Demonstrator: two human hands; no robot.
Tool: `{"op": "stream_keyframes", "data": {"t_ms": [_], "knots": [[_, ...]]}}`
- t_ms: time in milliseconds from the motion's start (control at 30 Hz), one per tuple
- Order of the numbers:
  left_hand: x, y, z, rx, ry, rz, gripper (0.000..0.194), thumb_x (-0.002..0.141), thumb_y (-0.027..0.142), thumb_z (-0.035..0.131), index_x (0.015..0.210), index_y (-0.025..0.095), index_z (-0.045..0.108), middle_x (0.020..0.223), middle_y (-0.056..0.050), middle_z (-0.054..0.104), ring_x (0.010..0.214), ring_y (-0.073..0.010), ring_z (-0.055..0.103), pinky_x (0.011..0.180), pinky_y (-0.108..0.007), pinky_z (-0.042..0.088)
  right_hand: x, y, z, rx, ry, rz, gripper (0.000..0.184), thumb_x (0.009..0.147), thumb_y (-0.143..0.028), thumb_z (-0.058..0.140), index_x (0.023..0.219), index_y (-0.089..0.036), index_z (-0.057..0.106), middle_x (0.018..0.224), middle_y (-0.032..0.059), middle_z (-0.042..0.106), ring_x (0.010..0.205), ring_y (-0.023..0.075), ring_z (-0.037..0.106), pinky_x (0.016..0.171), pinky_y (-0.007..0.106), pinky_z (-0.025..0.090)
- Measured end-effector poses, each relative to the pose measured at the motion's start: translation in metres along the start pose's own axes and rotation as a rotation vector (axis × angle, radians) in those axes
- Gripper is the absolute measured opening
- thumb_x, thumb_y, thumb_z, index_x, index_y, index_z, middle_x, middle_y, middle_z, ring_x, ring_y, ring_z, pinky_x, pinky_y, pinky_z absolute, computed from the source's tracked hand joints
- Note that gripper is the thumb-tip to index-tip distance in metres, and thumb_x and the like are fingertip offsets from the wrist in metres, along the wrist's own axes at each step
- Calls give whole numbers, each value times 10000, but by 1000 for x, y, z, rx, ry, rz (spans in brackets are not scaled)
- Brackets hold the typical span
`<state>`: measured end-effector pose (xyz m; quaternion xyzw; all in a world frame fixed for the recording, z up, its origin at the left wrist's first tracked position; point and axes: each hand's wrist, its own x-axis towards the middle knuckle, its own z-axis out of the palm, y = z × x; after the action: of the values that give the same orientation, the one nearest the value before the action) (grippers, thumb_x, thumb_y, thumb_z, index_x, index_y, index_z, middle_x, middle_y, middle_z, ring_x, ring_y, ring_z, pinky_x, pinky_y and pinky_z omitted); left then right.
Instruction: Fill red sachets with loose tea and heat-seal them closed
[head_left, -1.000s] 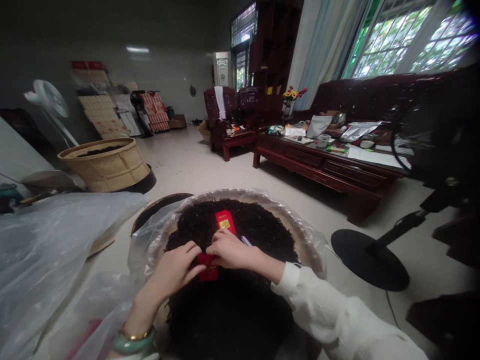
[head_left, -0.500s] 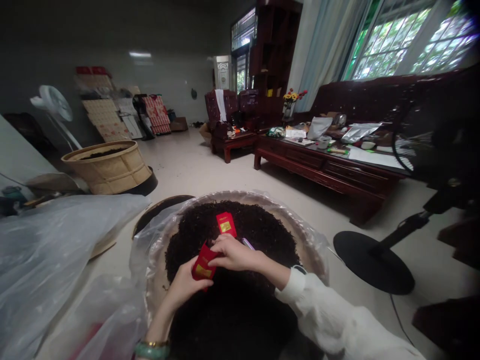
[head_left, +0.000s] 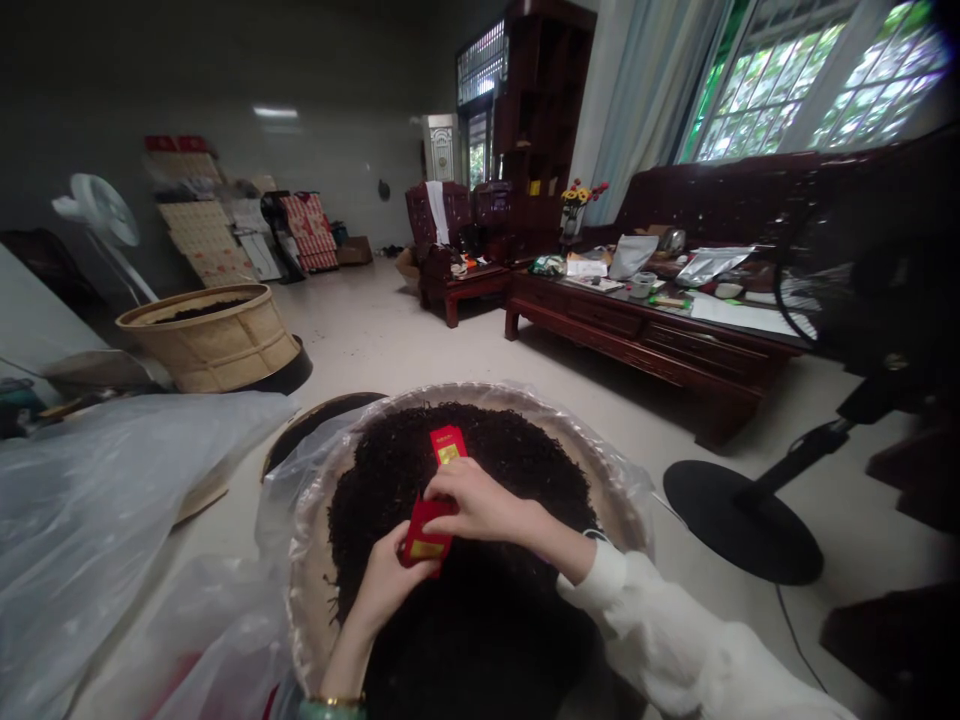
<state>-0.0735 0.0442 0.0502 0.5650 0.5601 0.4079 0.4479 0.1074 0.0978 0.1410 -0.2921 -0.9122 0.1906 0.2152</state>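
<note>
My left hand (head_left: 388, 578) grips a small red packet (head_left: 429, 530) with a gold label, thumb in front and fingers behind it. At the packet's upper edge, my right hand (head_left: 480, 502) pinches with thumb and fingers; its fingertips partly cover that edge. Just beyond, another red packet (head_left: 447, 438) with a gold patch lies on dark, dried leaves that look like tea (head_left: 525, 450); my right hand overlaps its lower end. The leaves fill a wide round basket (head_left: 619, 490) lined with clear plastic. Both hands are above the leaves, whose near part is in deep shadow.
Clear plastic sheeting (head_left: 67, 500) spreads at the left. A second woven basket (head_left: 217, 345) holds dark leaves, near a white fan (head_left: 105, 210). On the right stands a black round-based stand (head_left: 739, 520). A low wooden table (head_left: 622, 325) carries pouches and papers.
Both hands and the held red packet have moved slightly right. My right hand now covers more of the packet lying on the leaves. The view has shifted a little.
</note>
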Motion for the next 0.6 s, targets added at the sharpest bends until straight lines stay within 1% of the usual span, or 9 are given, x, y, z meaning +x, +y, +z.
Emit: {"op": "stream_keyframes", "data": {"t_ms": [33,100,167,200,267,333,433,533,600], "knots": [[0,0,3,-18,22,3,456,552,207,702,996,128,635,897,-25,704,819,-189,640,766,-285,505,0,-2,-4,-12,-7,-34,311,736,-328,765,966,-143,667,934,68,641,886,184,567,873,323,390],[0,0,8,-51,56,9,499,544,214,712,1027,128,620,939,-36,703,862,-202,643,811,-311,510,1,-3,-10,23,-121,-93,302,754,-280,750,1010,-153,653,996,67,635,898,172,570,839,284,401],[0,1,12,-85,61,2,540,527,212,719,1048,124,606,970,-49,700,901,-218,645,853,-339,512,2,-1,-11,66,-240,-100,223,766,-183,724,971,-137,650,951,49,634,826,142,571,747,225,405],[-1,1,15,-106,57,-10,560,518,211,721,1056,121,598,980,-56,699,911,-224,646,864,-349,513,3,0,-10,74,-271,-85,203,761,-142,718,950,-126,647,921,41,629,794,130,564,709,205,398],[-2,2,19,-166,37,-40,603,503,221,732,1077,117,577,1002,-71,697,922,-232,650,877,-364,516,5,3,-6,60,-289,-53,199,729,-104,730,904,-112,637,868,26,610,756,119,542,668,188,378],[-3,2,23,-243,13,-65,644,495,254,753,1093,118,556,1014,-84,695,925,-239,653,879,-374,520,7,4,-3,41,-314,-55,196,702,-118,753,845,-113,619,811,2,583,726,108,516,644,180,356],[-6,3,28,-316,-18,-76,661,497,306,776,1089,122,548,1021,-97,692,945,-255,651,893,-393,518,7,2,-5,8,-383,-15,174,716,-151,743,796,-131,590,716,-37,531,651,87,475,583,176,310],[-7,6,32,-297,-31,-40,638,520,302,773,1093,136,546,1062,-100,681,1001,-263,640,950,-403,493,6,0,-12,-47,-465,66,173,728,-193,730,839,-157,602,692,-50,515,612,81,447,543,182,267],[-7,7,34,-271,-12,-23,623,543,286,758,1108,148,534,1085,-95,671,1019,-256,636,970,-399,484,6,-1,-15,-82,-486,105,178,723,-213,730,851,-171,614,695,-49,520,615,83,440,539,186,257]]}}
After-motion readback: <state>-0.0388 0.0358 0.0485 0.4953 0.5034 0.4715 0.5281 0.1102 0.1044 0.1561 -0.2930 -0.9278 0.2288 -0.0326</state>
